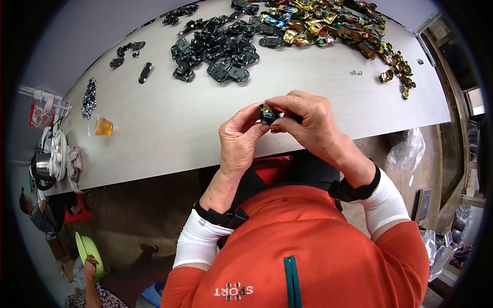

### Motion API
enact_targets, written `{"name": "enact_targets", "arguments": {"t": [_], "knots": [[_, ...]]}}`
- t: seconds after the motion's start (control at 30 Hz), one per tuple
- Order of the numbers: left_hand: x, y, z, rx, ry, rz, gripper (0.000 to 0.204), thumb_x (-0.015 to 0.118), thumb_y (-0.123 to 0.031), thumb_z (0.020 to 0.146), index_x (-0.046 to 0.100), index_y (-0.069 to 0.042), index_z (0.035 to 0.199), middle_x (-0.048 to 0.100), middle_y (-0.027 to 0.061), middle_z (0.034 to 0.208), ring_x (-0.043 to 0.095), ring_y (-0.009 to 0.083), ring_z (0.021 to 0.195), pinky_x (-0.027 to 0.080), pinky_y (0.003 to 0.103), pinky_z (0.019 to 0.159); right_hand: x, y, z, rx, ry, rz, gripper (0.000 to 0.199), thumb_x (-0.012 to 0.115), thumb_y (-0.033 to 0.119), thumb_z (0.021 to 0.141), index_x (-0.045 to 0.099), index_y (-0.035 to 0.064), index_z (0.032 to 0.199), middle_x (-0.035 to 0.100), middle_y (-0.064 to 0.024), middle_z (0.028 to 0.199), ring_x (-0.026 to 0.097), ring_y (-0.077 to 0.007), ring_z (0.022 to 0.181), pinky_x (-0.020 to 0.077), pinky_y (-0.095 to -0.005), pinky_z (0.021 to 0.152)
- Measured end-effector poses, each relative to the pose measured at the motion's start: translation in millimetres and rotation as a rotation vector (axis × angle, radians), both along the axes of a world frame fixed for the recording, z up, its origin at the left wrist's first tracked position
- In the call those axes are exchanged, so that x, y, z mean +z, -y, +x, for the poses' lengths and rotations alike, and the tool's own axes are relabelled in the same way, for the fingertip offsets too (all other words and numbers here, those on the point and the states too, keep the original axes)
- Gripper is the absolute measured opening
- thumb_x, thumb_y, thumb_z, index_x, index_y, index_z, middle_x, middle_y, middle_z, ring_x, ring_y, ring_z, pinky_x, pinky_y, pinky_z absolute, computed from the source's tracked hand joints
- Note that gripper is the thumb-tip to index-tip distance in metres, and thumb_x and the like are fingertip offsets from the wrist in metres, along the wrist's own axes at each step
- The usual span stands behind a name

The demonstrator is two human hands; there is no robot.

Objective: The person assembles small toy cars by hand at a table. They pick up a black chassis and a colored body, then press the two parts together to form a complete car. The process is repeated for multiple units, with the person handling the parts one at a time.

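Left hand and right hand pinch a small toy car above the worktop, near my side's edge; open room both sides, black car pieces beyond.

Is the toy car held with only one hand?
No, the left hand and the right hand both hold the toy car between their fingers.

The left hand and right hand hold a small toy car between their fingertips, above the near part of a pale table. Farther off lie black car pieces, and right of them shiny gold and multicoloured car bodies. At left, a cup of amber liquid stands near small black-and-white parts.
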State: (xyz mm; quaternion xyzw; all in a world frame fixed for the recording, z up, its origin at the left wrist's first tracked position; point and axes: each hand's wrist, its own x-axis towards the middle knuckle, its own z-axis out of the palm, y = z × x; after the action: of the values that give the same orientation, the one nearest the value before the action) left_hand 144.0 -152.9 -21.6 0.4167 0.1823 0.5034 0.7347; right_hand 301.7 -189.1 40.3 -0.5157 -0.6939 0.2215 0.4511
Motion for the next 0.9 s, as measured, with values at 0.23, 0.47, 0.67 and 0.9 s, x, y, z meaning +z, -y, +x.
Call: {"name": "enact_targets", "arguments": {"t": [0.23, 0.47, 0.67, 0.9], "knots": [[2, 0, -4, -0.005, -0.096, 0.090, 0.036, 0.061, 0.010, 0.080, 0.058, 0.003, 0.114, 0.062, 0.0098, 0.102, 0.062, 0.0173, 0.094, 0.055, 0.028, 0.080, 12, 1, 2, 0.094, 0.074, 0.005, 0.029, 0.066, -0.005, 0.073, 0.065, 0.0011, 0.101, 0.061, -0.0138, 0.076, 0.063, -0.0242, 0.063, 0.0517, -0.0306, 0.056], [21, 2, -4, 0.021, -0.239, 0.263, 0.035, 0.064, 0.009, 0.079, 0.058, 0.004, 0.113, 0.062, 0.0103, 0.098, 0.065, 0.0184, 0.087, 0.056, 0.028, 0.076, 14, 1, 5, 0.102, -0.181, -0.200, 0.020, 0.055, -0.005, 0.085, 0.064, -0.0014, 0.103, 0.062, -0.0092, 0.077, 0.062, -0.0136, 0.064, 0.0516, -0.0261, 0.055], [34, 4, -8, -0.008, -0.220, 0.207, 0.035, 0.065, 0.008, 0.078, 0.059, 0.005, 0.112, 0.062, 0.0107, 0.097, 0.065, 0.0184, 0.085, 0.057, 0.028, 0.073, 21, 5, 5, 0.128, -0.370, -0.318, 0.016, 0.055, -0.005, 0.086, 0.062, -0.0071, 0.100, 0.064, -0.0067, 0.074, 0.059, -0.0089, 0.064, 0.0507, -0.0233, 0.057], [37, 7, -10, -0.015, -0.205, 0.227, 0.032, 0.063, 0.009, 0.079, 0.061, 0.005, 0.110, 0.062, 0.0118, 0.098, 0.065, 0.0191, 0.084, 0.057, 0.029, 0.074, 28, 12, -4, 0.073, -0.451, -0.373, 0.016, 0.056, -0.005, 0.085, 0.059, -0.0088, 0.100, 0.063, -0.0077, 0.073, 0.059, -0.0094, 0.065, 0.0505, -0.0233, 0.059]]}}
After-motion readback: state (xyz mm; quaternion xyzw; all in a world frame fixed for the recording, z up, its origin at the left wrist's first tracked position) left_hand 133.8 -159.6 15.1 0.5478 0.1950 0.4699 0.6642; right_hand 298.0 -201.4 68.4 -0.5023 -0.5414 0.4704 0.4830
